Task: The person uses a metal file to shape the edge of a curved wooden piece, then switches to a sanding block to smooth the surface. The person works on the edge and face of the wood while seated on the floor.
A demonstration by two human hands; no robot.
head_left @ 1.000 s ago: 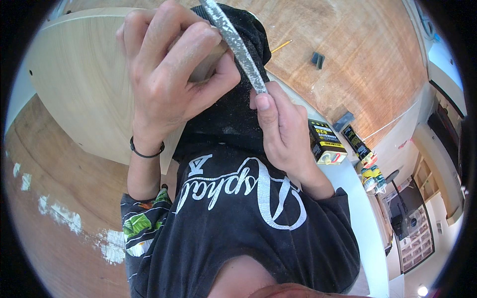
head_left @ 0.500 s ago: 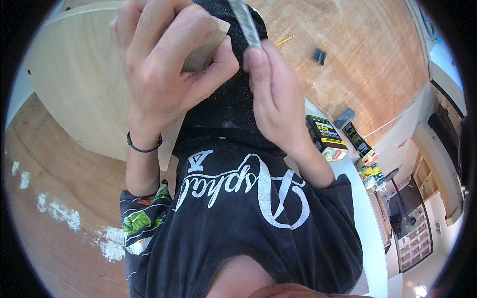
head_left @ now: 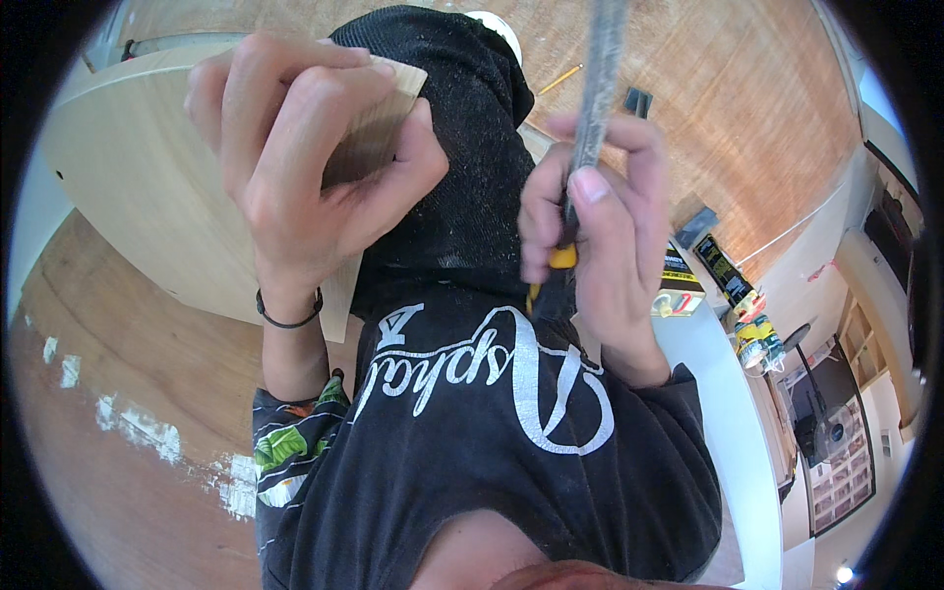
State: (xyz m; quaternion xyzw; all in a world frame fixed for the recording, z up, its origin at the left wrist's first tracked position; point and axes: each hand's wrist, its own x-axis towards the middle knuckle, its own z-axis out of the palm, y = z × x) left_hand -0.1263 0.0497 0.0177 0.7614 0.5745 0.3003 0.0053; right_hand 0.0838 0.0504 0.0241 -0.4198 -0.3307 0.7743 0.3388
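My left hand (head_left: pixel 305 157) is closed around the edge of a large, pale wooden panel (head_left: pixel 128 157) with a curved outer side. The panel's grained end (head_left: pixel 379 133) shows between thumb and fingers. To the right, apart from the wood, my right hand (head_left: pixel 610 216) grips a long grey metal file (head_left: pixel 598 93) with a black and yellow handle (head_left: pixel 562 258). The file's blade points up and away, and its upper end runs out of the picture. Pale dust speckles the dark cloth (head_left: pixel 442 187) over my lap, between the hands.
On the wooden floor lie a pencil (head_left: pixel 560 79) and a small dark block (head_left: pixel 637 102). A yellow-black can (head_left: pixel 678 285) and a dark box (head_left: pixel 723 270) stand at the right by a white surface (head_left: pixel 728 393). White patches (head_left: pixel 138 428) mark the brown surface at left.
My right hand has moved right, away from the wood, turning so that the file's handle shows. My left hand and the panel's end have shifted slightly left.
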